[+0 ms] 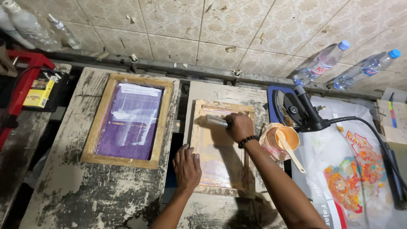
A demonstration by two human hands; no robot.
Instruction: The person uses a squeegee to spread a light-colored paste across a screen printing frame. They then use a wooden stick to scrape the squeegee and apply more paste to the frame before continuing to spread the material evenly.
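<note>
Clenched around a squeegee [216,121], the right hand [240,126] sits at the far end of the orange screen frame [221,146]; the blade lies left-right, across the frame's near-far length. Left hand [186,166] lies flat and unclenched on the frame's near-left edge.

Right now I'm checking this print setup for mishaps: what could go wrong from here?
The left hand presses only the near-left corner of the wooden screen frame, so it might shift as the right hand drags the squeegee. The open ink cup with its stick sits right beside the right forearm; a bump could tip it.
</note>
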